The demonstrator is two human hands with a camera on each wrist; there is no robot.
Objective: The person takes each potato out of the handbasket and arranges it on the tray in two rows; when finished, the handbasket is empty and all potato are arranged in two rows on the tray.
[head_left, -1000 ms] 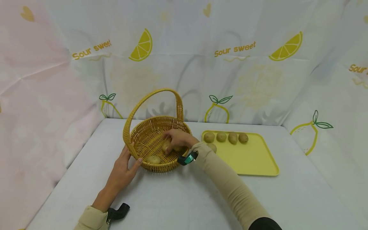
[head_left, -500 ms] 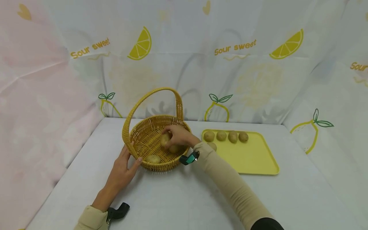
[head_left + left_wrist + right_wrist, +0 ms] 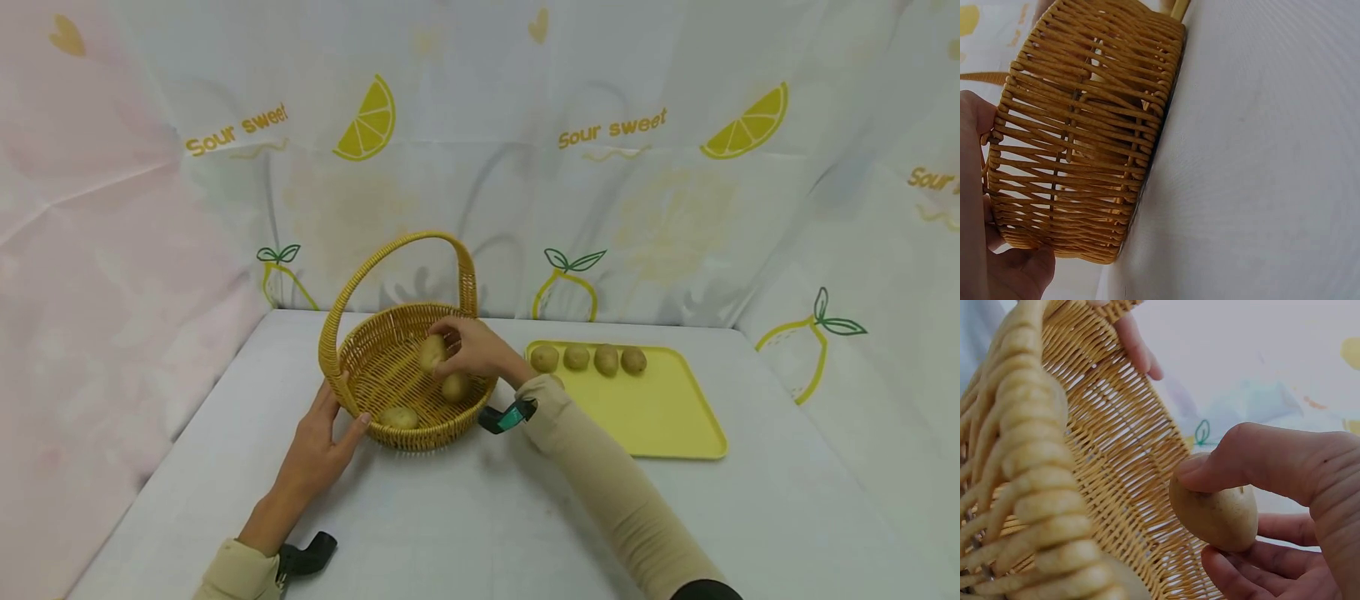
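Frame centre: I see right hand pinching one potato. Lower left: left hand gripping basket. Risk: potato slipping, should that pinch loosen.

"How does the basket look?"

"It is round and woven from golden-yellow strands, with one tall, arched handle over it. It stands on the desk, and the left hand holds it at the left side."

"And the potato in the right hand?"

"This held potato is rounded, smooth and light yellow-brown, with some darker marks near the thumb. Thumb and fingers pinch it, over the inside of the basket."

"Is there something in the basket?"

"Yes, two potatoes. The paler potato lies near the front wall; the browner potato lies more to the right."
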